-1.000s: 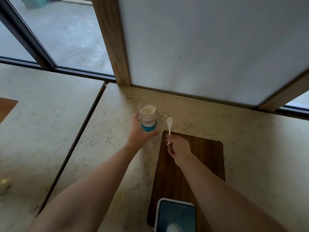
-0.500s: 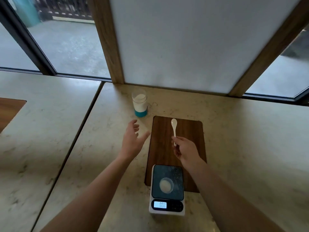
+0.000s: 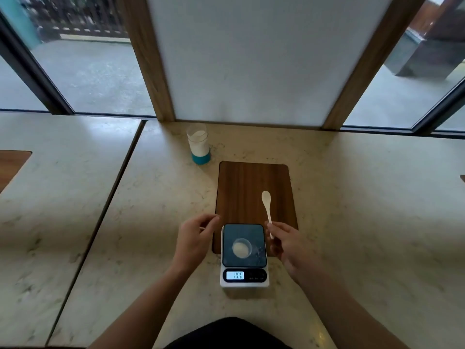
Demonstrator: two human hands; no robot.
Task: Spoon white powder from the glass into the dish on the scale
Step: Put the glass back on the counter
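A glass (image 3: 198,144) with a blue base stands upright near the back wall, filled with white powder. The white scale (image 3: 244,255) with a dark platform sits near me, and a small clear dish (image 3: 241,248) holding white powder rests on it. My right hand (image 3: 286,244) pinches the handle of a white spoon (image 3: 266,205), whose bowl points away over the wooden board. My left hand (image 3: 195,239) hovers left of the scale with its fingers loosely curled and holds nothing.
A dark wooden board (image 3: 254,192) lies on the marble counter (image 3: 352,222) behind the scale. A seam (image 3: 110,197) splits the counter on the left. A white panel (image 3: 251,59) with wooden posts and windows closes off the back.
My left hand let go of the glass and drew back toward me beside the scale. My right hand pulled the spoon back too. The view tilted down, bringing the whole scale into sight.
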